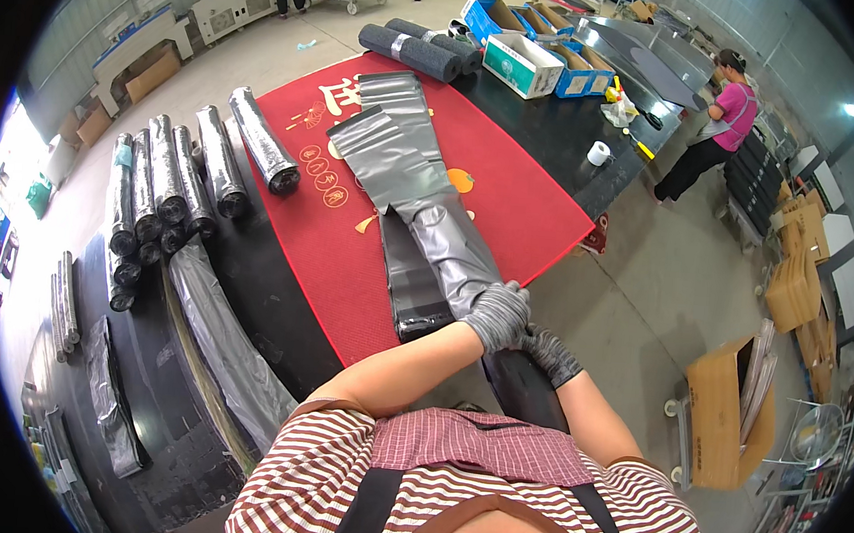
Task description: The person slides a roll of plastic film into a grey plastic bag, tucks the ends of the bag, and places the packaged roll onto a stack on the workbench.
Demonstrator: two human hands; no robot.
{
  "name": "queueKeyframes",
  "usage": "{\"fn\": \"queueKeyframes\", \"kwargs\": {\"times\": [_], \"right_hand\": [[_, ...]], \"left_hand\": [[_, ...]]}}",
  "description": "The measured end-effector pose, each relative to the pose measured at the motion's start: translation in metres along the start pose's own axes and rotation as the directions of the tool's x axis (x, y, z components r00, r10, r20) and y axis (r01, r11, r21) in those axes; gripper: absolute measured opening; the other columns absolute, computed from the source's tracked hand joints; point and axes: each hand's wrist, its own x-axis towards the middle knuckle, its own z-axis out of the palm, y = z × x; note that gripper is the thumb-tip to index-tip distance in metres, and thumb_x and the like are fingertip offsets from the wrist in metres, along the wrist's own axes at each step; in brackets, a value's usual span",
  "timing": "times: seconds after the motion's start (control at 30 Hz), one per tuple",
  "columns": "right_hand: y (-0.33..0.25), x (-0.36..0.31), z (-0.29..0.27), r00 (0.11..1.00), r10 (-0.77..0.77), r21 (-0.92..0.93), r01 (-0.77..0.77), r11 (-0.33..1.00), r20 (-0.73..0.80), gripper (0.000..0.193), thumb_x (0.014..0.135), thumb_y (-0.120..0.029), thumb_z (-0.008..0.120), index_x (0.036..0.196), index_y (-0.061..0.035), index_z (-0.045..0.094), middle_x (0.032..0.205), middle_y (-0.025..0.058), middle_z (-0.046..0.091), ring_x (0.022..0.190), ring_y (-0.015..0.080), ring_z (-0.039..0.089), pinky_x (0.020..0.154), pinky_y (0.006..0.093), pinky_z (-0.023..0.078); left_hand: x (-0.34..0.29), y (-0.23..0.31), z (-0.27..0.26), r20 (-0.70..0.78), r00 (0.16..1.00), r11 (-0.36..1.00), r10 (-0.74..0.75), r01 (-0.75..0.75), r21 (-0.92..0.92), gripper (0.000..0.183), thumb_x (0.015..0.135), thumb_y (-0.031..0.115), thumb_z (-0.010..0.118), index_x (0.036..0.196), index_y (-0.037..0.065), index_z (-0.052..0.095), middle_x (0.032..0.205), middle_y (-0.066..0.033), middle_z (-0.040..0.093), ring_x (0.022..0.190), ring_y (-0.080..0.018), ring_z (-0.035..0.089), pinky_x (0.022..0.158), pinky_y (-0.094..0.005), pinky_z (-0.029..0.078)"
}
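Observation:
My left hand [498, 316], in a grey striped knit glove, is closed on the near end of a long grey plastic bag [448, 243]. Just to the right and nearer, my right hand [551, 358], gloved alike, is closed at the same end, its fingertips partly hidden. Below both hands a dark, roll-like length [523, 387] runs toward my body. The bag's far part lies flat on a red mat [300, 248] with gold and white print. Beside the bag, a black plastic-wrapped piece [411, 280] lies on the mat, its glossy end toward me.
Several wrapped rolls [211, 167] lie on the black table [281, 301] at left, with a long grey plastic sleeve [229, 332] nearer me. Dark grey rolls [409, 51] and cardboard boxes [522, 65] stand beyond. A person in pink [733, 115] works at far right; a carton trolley [719, 416] stands right.

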Motion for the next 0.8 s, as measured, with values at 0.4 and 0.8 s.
{"fn": "queueKeyframes", "kwargs": {"times": [0.4, 0.8], "right_hand": [[-0.002, -0.019, -0.011, 0.920, 0.287, 0.492, -0.385, 0.781, 0.265, 0.058, 0.074, -0.044, 0.072, 0.112, -0.0015, 0.062, 0.103, 0.0094, 0.066, 0.089, 0.0178, 0.062, 0.086, 0.0313, 0.047], [-0.049, -0.095, -0.013, 0.944, 0.160, 0.531, -0.296, 0.794, 0.287, 0.071, 0.068, -0.027, 0.073, 0.128, 0.0031, 0.049, 0.117, 0.0137, 0.059, 0.103, 0.0210, 0.057, 0.093, 0.0338, 0.045]], "left_hand": [[-0.048, -0.019, 0.142, 0.293, 0.811, -0.366, -0.507, 0.105, -0.925, 0.034, 0.091, 0.031, 0.060, 0.111, 0.003, 0.058, 0.087, -0.0060, 0.064, 0.067, -0.0158, 0.060, 0.062, -0.0297, 0.054], [-0.075, 0.012, 0.138, 0.162, 0.974, -0.006, 0.158, 0.165, -0.986, 0.023, 0.093, 0.004, 0.045, 0.111, 0.004, 0.060, 0.087, -0.0041, 0.067, 0.076, -0.0144, 0.061, 0.067, -0.0285, 0.050]]}}
